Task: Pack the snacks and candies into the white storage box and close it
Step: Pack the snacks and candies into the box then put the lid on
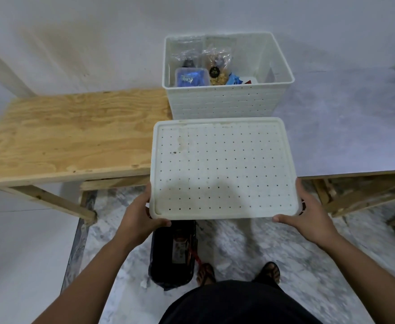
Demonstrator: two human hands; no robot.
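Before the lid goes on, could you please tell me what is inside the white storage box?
Inside the white storage box: a clear tub of blue-wrapped candies, two clear snack bags, and a blue packet. The near wall hides the floor and anything lower.

Open white storage box (224,101) at desk's far middle — snack packets (216,71) inside; perforated white lid (222,167) held level just before it — off the box.
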